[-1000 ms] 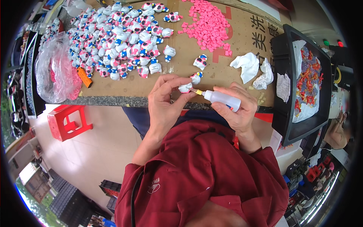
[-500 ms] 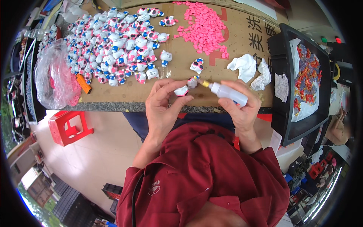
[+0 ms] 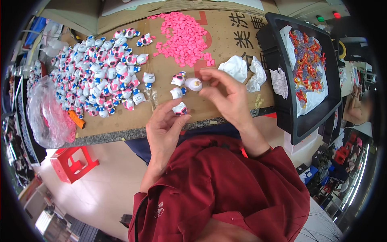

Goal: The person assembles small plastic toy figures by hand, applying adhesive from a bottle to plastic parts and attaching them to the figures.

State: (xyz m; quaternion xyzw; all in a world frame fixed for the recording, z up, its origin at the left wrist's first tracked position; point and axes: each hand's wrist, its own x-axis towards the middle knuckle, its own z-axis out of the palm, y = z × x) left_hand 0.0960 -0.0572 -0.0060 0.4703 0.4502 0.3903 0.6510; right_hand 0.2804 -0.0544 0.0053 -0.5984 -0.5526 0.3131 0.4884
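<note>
My left hand (image 3: pixel 163 125) pinches a small white toy figurine (image 3: pixel 179 108) with pink and dark markings between thumb and fingertips. Just beyond those fingertips is another white and blue figurine (image 3: pixel 177 93); whether the fingers touch it I cannot tell. A white squeeze bottle (image 3: pixel 194 84) stands upright on the cardboard, its tip pointing up at me. Beside the bottle, my right hand (image 3: pixel 226 96) has its thumb and fingers apart, with nothing between them. One more figurine (image 3: pixel 178 78) lies to the left of the bottle.
Many figurines (image 3: pixel 96 72) cover the left of the cardboard-topped table (image 3: pixel 169 115). Small pink pieces (image 3: pixel 181 38) are heaped at the back. Crumpled white tissues (image 3: pixel 234 68) lie right of centre. A black tray (image 3: pixel 300 133) holds red and clear pieces. An orange tool (image 3: pixel 76 119) lies near the front edge.
My right hand has set the squeeze bottle upright on the table and let go. The figurine in my left hand has turned its pink and dark markings upward. The view has shifted.
</note>
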